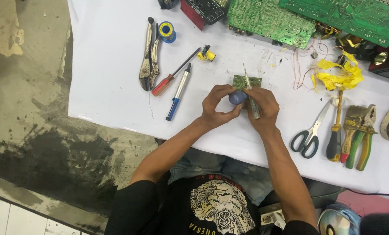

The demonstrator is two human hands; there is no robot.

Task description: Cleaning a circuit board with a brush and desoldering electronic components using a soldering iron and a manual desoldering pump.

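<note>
Near the middle of the white tabletop (pixel 116 65), just back from its near edge, both hands at work over a small green circuit board (pixel 247 81). Left hand (pixel 216 106) curled round a blue rounded object (pixel 237 97), grip pinching it between thumb and fingertips; hard to tell exactly what it is. Right hand (pixel 262 106) closed on a slim metal tool (pixel 250 93), grip pinching it like a pen. Long axis of that tool running almost straight from near edge to far edge, leaning slightly left, tip (pixel 244 66) poking out past the far side of the board. Board lying flat just beyond both grips, toward the far edge, partly hidden under the fingers. Both hands about equally close to it, touching each other at the knuckles, right hand a shade nearer the board's middle.

Off toward the left edge, well apart: locking pliers (pixel 147 56), a solder spool (pixel 166 30), a red-handled screwdriver (pixel 172 75), a blue desoldering pump (pixel 178 92). Toward the right edge: scissors (pixel 312 130), a brush (pixel 353 126), green-handled pliers (pixel 363 139). Along the far edge, larger green circuit boards (pixel 268 19)
</note>
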